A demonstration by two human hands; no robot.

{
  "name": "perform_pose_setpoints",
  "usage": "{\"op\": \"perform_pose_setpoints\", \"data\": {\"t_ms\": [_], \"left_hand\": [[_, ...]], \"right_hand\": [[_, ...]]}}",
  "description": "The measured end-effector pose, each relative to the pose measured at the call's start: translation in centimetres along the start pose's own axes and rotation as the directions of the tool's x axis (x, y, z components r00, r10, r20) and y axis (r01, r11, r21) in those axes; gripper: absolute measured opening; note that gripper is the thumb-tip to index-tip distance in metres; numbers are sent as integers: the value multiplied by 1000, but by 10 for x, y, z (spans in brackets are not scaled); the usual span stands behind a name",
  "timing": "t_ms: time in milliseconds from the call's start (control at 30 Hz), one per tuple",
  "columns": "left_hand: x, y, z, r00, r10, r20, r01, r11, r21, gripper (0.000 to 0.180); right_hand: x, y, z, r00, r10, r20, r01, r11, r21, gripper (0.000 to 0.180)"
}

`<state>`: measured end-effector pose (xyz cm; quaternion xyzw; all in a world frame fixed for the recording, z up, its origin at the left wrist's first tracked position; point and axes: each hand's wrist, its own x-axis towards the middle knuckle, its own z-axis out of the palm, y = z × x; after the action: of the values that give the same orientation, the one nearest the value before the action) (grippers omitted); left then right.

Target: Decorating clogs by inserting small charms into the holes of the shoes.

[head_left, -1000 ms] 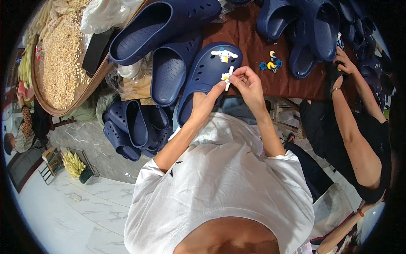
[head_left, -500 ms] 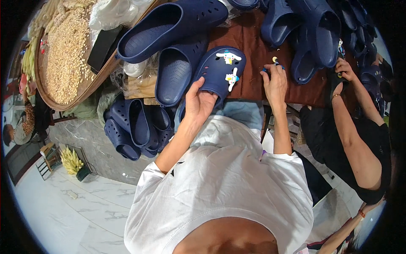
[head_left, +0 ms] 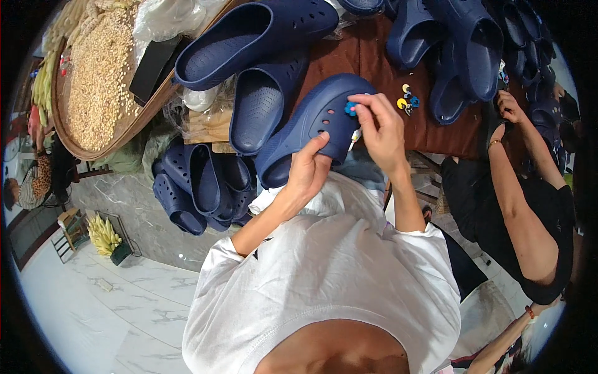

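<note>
My left hand (head_left: pixel 308 167) is closed on a navy clog (head_left: pixel 311 118), thumb on its upper and fingers inside the opening. The clog is turned so that its side with several round holes faces up. At these holes my right hand (head_left: pixel 381 128) pinches a small blue flower-shaped shoe charm (head_left: pixel 350 108) between thumb and fingertips, right at the clog's surface. A white charm (head_left: pixel 355 136) shows in part on the clog beside my right hand. Several small yellow, blue and dark charms (head_left: pixel 408 101) lie on the brown cloth (head_left: pixel 430 134) just beyond that hand.
More navy clogs (head_left: pixel 258 109) lie left of my hands, at the far right (head_left: pixel 470 37) and in a heap lower left (head_left: pixel 202 181). A round basket (head_left: pixel 99 81) of corn kernels holds a black phone-like slab (head_left: pixel 156 68). At right, a co-worker's hand (head_left: pixel 511 107) handles a dark shoe.
My left hand has turned the clog, taking its two white charms mostly out of sight. My right hand has moved left from the cloth to the clog with a blue charm.
</note>
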<state>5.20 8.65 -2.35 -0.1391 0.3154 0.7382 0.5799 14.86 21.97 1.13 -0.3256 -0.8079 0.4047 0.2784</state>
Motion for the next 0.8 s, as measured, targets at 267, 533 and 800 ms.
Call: {"op": "perform_pose_setpoints", "data": {"t_ms": [267, 533, 800], "left_hand": [[-5, -2, 1, 992, 113, -62, -103, 984, 142, 32], [-3, -1, 22, 977, 188, -102, -170, 972, 162, 32], [1, -5, 28, 965, 239, -112, -212, 955, 207, 31]], "right_hand": [[-3, -10, 21, 999, -17, 30, 16, 999, 47, 10], [2, -14, 14, 995, -97, 37, 97, 995, -4, 8], [2, -19, 12, 995, -91, 30, 92, 994, -66, 8]]}}
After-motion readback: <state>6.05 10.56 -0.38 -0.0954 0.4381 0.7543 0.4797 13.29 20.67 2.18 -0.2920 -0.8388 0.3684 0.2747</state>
